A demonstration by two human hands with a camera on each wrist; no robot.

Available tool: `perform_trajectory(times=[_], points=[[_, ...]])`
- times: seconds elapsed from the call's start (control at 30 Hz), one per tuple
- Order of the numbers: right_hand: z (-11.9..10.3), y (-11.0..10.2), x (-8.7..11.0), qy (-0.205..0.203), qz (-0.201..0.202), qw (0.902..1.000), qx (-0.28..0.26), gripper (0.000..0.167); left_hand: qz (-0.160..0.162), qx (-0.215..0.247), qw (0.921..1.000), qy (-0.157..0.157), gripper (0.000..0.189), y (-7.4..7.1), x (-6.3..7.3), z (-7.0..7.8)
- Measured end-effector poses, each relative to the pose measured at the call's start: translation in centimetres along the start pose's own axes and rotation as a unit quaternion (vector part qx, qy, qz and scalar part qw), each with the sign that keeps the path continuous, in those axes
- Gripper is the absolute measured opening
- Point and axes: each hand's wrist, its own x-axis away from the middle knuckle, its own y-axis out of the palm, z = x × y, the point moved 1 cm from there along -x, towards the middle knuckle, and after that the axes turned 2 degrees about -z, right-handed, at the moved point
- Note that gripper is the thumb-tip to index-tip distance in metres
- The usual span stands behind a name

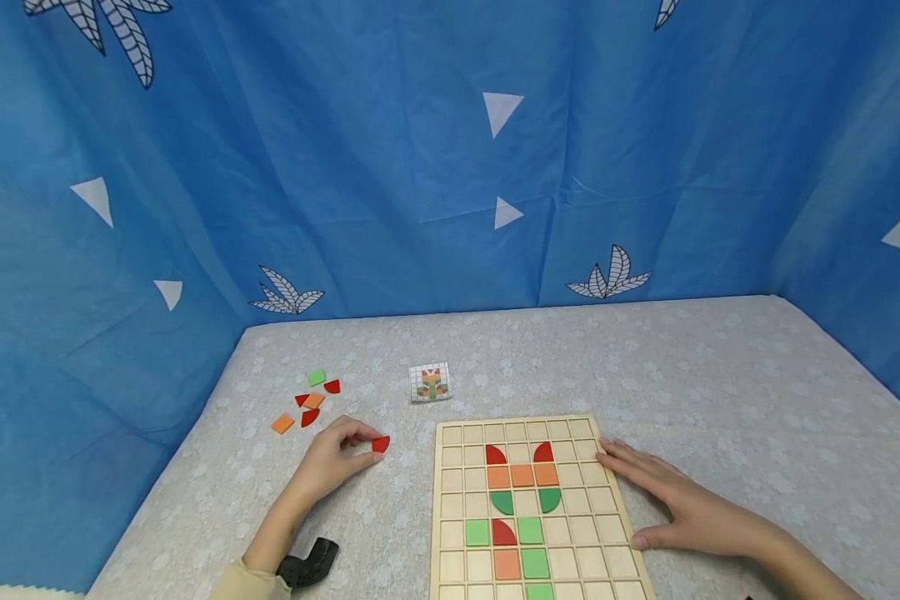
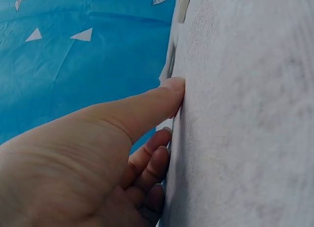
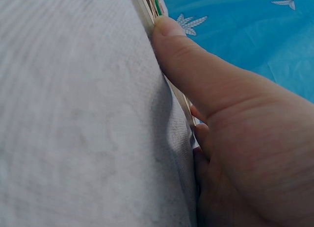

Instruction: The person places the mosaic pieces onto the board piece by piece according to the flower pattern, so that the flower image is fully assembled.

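Between thumb and fingertips, my left hand (image 1: 335, 461) pinches a red quarter-circle tile (image 1: 381, 444) close over the table, left of the wooden grid board (image 1: 437, 500). In the left wrist view the thumb (image 2: 157, 102) hides that tile. My right hand (image 1: 678, 504) lies along the board's right edge, fingers straight, with fingertips and thumb touching the rim. On the board sit red quarter-circles, orange squares (image 1: 522, 475), dark green quarter-circles (image 1: 550, 500) and light green squares (image 1: 535, 564). The board's lower end is cut off by the head view.
Loose tiles lie at the far left: a light green one (image 1: 317, 377), orange squares (image 1: 282, 423) and several red pieces (image 1: 332, 387). A small pattern card (image 1: 429, 382) lies behind the board. A blue curtain (image 1: 435, 167) hangs around the table (image 1: 690, 367).
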Motion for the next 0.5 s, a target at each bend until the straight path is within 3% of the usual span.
perform_trajectory(times=[0.5], points=[[0.17,0.01,0.05,-0.007,0.000,1.0000,0.006,0.088,-0.014,0.015,0.9996,0.018,0.022,0.27,-0.02,0.55]])
